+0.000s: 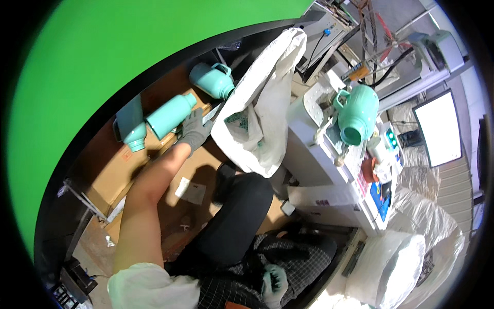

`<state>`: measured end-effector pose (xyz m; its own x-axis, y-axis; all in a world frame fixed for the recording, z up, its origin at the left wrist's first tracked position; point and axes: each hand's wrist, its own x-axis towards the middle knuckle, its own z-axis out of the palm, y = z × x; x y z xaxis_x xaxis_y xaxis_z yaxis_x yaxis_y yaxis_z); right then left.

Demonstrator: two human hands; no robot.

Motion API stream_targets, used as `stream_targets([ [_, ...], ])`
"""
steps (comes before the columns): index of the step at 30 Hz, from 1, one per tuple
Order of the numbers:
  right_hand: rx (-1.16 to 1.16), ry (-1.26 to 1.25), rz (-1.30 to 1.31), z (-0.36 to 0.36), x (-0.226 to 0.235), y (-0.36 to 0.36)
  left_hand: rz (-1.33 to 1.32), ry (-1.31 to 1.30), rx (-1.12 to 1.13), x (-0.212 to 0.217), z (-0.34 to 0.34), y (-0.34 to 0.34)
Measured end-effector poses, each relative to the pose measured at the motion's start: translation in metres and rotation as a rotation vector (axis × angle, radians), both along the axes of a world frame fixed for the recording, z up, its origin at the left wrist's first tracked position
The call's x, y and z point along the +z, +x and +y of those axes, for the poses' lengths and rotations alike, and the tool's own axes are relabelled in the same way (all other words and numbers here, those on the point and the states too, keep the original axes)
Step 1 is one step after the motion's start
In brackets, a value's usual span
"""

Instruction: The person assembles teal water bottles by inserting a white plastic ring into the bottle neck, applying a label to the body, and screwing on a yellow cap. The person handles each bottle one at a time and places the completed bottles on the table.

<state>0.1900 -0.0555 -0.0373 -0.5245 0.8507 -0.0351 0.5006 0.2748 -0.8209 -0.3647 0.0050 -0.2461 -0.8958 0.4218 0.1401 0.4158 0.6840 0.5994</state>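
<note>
My left hand (195, 129), in a grey glove, reaches out to a turquoise plastic flask shell (171, 116) lying on a brown cardboard surface (118, 172), fingers touching its end. Beside it lies another turquoise cylinder (133, 131), and a turquoise jug with a handle (212, 80) rests farther away. My right hand (274, 283), also gloved, rests loosely curled on my lap at the bottom, holding nothing. A large white sack (257, 113) stands open right of the left hand.
A white machine (329, 170) to the right carries an upright turquoise jug body (356, 113). A bright screen (437, 129) is at far right. Another white sack (391, 268) lies at lower right. A green backdrop fills the left.
</note>
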Motion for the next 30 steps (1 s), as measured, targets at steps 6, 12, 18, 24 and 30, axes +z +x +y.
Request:
stream_targets([
  [6, -0.174, -0.125, 0.1, -0.007, -0.025, -0.018, 0.708, -0.648, -0.329, 0.023, 0.09, -0.068],
  [12, -0.092, -0.217, 0.01, 0.012, -0.033, -0.014, 0.697, -1.081, -0.755, 0.02, 0.131, -0.098],
  [18, -0.162, -0.233, 0.093, 0.014, -0.035, -0.013, 0.639, -1.08, -0.619, 0.024, 0.099, -0.118],
  [24, -0.111, -0.15, 0.136, 0.021, -0.034, -0.011, 0.901, -0.265, -0.623, 0.148, 0.0, -0.045],
  [30, 0.008, 0.082, 0.391, 0.066, 0.019, -0.041, 1.094, 0.26, -0.815, 0.303, -0.07, 0.172],
])
